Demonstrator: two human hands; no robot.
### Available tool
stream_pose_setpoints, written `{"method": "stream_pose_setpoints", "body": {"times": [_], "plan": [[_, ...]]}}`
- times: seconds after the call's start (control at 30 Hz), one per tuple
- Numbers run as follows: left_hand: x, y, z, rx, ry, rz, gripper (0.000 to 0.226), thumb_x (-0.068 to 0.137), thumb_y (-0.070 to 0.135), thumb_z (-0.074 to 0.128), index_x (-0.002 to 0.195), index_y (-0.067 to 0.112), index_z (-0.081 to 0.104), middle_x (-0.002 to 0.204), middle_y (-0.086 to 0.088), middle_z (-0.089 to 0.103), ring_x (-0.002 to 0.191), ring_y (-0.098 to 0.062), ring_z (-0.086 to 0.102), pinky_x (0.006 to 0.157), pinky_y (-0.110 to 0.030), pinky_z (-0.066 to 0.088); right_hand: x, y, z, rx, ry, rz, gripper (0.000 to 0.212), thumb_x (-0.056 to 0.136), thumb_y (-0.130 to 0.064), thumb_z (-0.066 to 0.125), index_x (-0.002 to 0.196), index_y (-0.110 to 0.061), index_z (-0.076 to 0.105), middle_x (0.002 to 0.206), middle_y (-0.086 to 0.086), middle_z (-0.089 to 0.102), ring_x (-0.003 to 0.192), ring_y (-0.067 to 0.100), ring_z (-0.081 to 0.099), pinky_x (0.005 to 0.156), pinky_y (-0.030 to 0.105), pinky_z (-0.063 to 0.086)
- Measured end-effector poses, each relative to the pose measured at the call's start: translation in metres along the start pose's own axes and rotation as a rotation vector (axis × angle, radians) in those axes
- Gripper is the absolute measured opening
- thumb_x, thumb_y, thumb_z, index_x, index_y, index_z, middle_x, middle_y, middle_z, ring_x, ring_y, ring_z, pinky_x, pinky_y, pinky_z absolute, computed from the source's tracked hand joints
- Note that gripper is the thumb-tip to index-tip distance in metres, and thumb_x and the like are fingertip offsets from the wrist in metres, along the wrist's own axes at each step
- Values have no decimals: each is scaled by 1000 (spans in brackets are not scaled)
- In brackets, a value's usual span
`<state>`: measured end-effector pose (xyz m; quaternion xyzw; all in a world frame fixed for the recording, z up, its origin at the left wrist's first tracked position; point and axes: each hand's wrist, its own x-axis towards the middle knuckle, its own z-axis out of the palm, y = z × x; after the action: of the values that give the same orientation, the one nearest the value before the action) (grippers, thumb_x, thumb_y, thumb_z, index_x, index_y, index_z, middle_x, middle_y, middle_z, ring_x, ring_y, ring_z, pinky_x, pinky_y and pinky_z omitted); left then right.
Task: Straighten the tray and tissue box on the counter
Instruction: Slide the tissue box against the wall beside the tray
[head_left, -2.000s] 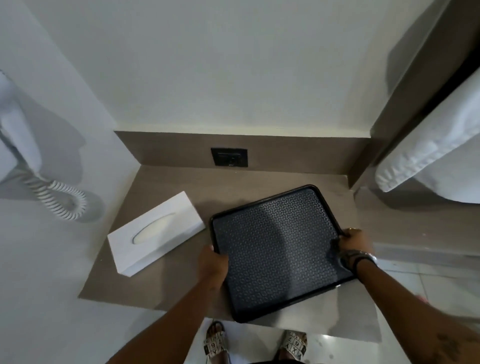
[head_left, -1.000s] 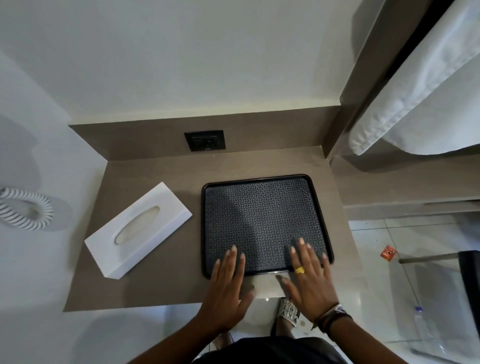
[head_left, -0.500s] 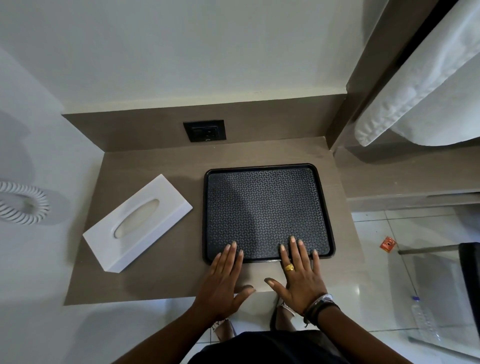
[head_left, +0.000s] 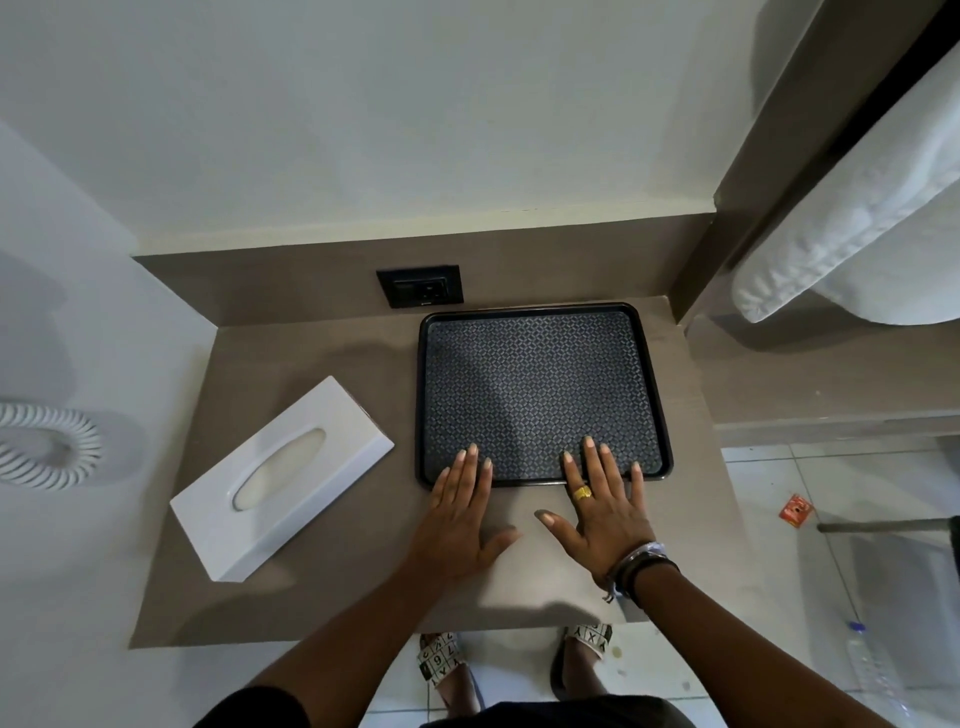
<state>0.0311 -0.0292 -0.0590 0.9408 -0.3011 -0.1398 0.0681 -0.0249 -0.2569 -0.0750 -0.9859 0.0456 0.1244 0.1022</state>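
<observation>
Tray: lying square at the counter's far right.
Left hand, right hand: being laid flat, fingers spread, across the tray's near rim.
Tissue box: lying askew, left.

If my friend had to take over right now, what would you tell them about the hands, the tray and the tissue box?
Left hand: open and flat, fingertips on the near edge of the tray, holding nothing.
Right hand: the same, open and flat with fingertips on the tray's near edge.
The tray lies on the right part of the counter, square to the back wall and close below the wall socket.
The tissue box lies to the left of it, apart from the tray and turned at a slant.
Done: the tray looks straight.
Left: turn the tissue box so it lines up too.
</observation>
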Motion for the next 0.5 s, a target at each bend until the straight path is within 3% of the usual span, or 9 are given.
{"method": "stream_pose_setpoints", "body": {"times": [0.2,0.33,0.5], "plan": [[13,-5,1,7,37,-19,95,90,73,28,153,2,29,162,-22,16,151,-37,15,122,-48,14,19,5,-6,-3,-3,-16,87,87,-79,12,156,-25,12,163,6,-5,151,28,0,117,58,-5],[17,-8,2,3,32,-23,94,90,72,28,156,4,19,165,-19,6,153,-34,2,124,-43,2,23,6,-6,8,0,-24,85,88,-77,15,155,-26,13,164,9,1,151,31,4,117,60,-1],[17,-10,1,2,37,-4,93,90,71,29,155,5,23,164,-21,10,153,-35,8,123,-44,7,22,5,-9,3,26,-42,85,88,-75,23,155,-24,16,163,10,2,150,32,7,116,62,2]]}}
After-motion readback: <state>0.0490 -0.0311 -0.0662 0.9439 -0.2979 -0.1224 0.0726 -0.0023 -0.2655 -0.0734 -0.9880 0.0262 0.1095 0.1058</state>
